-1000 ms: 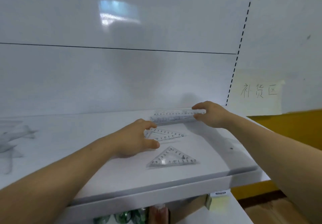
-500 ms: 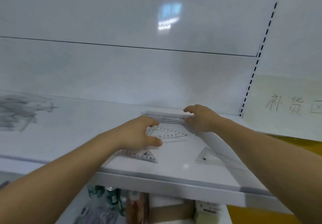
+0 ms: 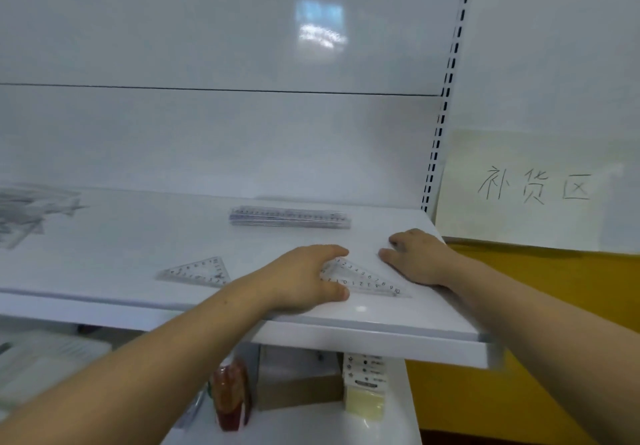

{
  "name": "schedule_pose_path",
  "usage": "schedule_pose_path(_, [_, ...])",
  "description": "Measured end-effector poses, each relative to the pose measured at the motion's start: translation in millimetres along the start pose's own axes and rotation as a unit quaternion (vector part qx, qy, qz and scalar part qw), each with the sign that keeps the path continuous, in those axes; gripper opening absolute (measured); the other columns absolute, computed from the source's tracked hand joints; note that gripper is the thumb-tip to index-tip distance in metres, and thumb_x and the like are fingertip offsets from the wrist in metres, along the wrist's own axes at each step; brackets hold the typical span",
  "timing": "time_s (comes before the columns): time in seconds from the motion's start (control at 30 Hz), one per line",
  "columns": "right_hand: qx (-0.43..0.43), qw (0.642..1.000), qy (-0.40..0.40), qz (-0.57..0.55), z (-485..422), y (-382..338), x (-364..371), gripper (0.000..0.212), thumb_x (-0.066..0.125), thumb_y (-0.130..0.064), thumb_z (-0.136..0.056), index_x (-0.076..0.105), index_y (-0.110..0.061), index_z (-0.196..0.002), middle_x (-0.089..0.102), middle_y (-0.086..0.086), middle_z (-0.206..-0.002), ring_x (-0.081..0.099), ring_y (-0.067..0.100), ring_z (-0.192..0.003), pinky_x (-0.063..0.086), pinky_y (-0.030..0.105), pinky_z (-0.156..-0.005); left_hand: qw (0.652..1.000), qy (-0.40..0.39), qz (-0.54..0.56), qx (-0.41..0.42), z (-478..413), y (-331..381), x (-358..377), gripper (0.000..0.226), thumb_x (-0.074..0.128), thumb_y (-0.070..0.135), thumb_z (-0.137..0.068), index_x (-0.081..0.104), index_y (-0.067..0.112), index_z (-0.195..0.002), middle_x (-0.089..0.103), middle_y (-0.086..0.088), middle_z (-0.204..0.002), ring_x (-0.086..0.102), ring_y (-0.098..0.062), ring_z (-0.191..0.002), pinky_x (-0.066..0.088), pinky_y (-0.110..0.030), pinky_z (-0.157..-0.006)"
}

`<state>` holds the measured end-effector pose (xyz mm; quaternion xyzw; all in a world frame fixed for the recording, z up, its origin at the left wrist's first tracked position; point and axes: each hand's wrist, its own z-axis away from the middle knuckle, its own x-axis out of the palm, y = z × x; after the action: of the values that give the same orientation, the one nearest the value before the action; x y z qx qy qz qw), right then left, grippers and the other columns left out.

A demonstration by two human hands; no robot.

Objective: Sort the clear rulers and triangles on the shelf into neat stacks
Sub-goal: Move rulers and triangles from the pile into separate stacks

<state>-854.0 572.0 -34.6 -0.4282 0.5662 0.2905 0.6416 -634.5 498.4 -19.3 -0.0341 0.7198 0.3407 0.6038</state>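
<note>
A stack of clear straight rulers (image 3: 290,217) lies at the back of the white shelf (image 3: 363,333), with no hand on it. My left hand (image 3: 304,276) rests on the left end of a long clear triangle (image 3: 367,280) near the front edge, fingers curved over it. Just right of that triangle, my right hand (image 3: 417,257) lies on the shelf near its right end, fingers bent and touching the surface. A smaller clear triangle (image 3: 199,272) lies alone to the left.
A blurred heap of more clear rulers (image 3: 27,209) sits at the far left of the shelf. Below the shelf stand a red bottle (image 3: 231,396), a cardboard box (image 3: 299,392) and a labelled pack (image 3: 365,385). A handwritten paper sign (image 3: 533,186) hangs at the right.
Both hands have left the ruler stack at the back and come forward to the long triangle near the front edge. The camera view has shifted.
</note>
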Motion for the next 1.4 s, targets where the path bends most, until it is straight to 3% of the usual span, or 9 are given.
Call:
schedule_pose_path(0.17, [-0.019, 1.0, 0.01, -0.005, 7.8, 3.4, 1.5, 0.061, 0.032, -0.057, -0.094, 0.039, -0.019, -0.141, 0.039, 0.006, -0.145, 0.038, 0.025, -0.131, 0.032, 0.038, -0.108, 0.999, 0.029, 0.029, -0.033, 1.8, -3.0, 5.1, 0.065, 0.068, 0.045, -0.08, 0.04, 0.03, -0.137, 0.045, 0.008, -0.138, 0.046, -0.009, -0.12, 0.035, -0.021, -0.097])
schedule_pose_path(0.3, [-0.01, 1.0, -0.006, 0.021, 4.8, 0.5, -4.3, 0.061, 0.032, -0.059, -0.092, 0.038, -0.021, -0.14, 0.04, 0.007, -0.141, 0.041, 0.028, -0.126, 0.035, 0.041, -0.104, 0.998, 0.053, 0.012, -0.037, 4.6, -2.9, 5.5, 0.046, 0.067, 0.043, -0.082, 0.052, 0.028, -0.123, 0.052, 0.009, -0.121, 0.05, -0.008, -0.111, 0.037, -0.021, -0.088])
schedule_pose_path(0.5, [-0.04, 0.998, -0.034, 0.035, -3.2, -42.2, -34.1, 0.066, 0.034, -0.057, -0.094, 0.031, -0.015, -0.145, 0.033, 0.01, -0.149, 0.037, 0.03, -0.132, 0.033, 0.041, -0.107, 0.996, 0.054, -0.038, -0.055, 19.1, -19.1, -25.3, 0.052, 0.063, 0.047, -0.084, 0.049, 0.029, -0.13, 0.044, 0.008, -0.139, 0.043, -0.012, -0.125, 0.033, -0.024, -0.098])
schedule_pose_path(0.73, [-0.16, 0.986, -0.032, 0.036, -16.0, -168.5, -32.7, 0.059, 0.037, -0.055, -0.095, 0.037, -0.015, -0.139, 0.041, 0.011, -0.14, 0.044, 0.029, -0.123, 0.037, 0.035, -0.097, 0.982, 0.087, -0.078, -0.149, 74.3, -99.4, -88.9, 0.054, 0.058, 0.047, -0.087, 0.044, 0.027, -0.135, 0.037, 0.004, -0.147, 0.039, -0.017, -0.131, 0.031, -0.029, -0.104])
schedule_pose_path(0.9, [-0.215, 0.974, -0.066, 0.028, -24.7, -290.1, -7.7, 0.069, 0.034, -0.057, -0.096, 0.022, -0.016, -0.15, 0.026, 0.007, -0.154, 0.029, 0.025, -0.139, 0.026, 0.035, -0.109, 0.968, 0.1, -0.09, -0.212, 144.2, -180.2, -135.0, 0.058, 0.057, 0.047, -0.088, 0.04, 0.025, -0.14, 0.032, 0.004, -0.151, 0.035, -0.018, -0.135, 0.028, -0.03, -0.107])
schedule_pose_path(1.1, [-0.281, 0.955, -0.085, 0.026, -30.7, -448.5, 35.8, 0.07, 0.035, -0.057, -0.095, 0.019, -0.016, -0.151, 0.024, 0.007, -0.155, 0.029, 0.026, -0.139, 0.027, 0.036, -0.109, 0.948, 0.115, -0.094, -0.281, 232.7, -293.2, -190.3, 0.06, 0.055, 0.051, -0.088, 0.039, 0.026, -0.14, 0.03, 0.004, -0.152, 0.036, -0.019, -0.134, 0.03, -0.032, -0.107])
schedule_pose_path(1.4, [-0.295, 0.951, -0.087, 0.027, -73.0, -583.0, 63.3, 0.07, 0.037, -0.055, -0.096, 0.021, -0.014, -0.15, 0.025, 0.008, -0.154, 0.03, 0.026, -0.139, 0.028, 0.035, -0.108, 0.933, 0.134, -0.089, -0.322, 280.5, -414.8, -257.6, 0.063, 0.054, 0.05, -0.089, 0.035, 0.023, -0.143, 0.03, 0.003, -0.153, 0.03, -0.018, -0.138, 0.025, -0.031, -0.111])
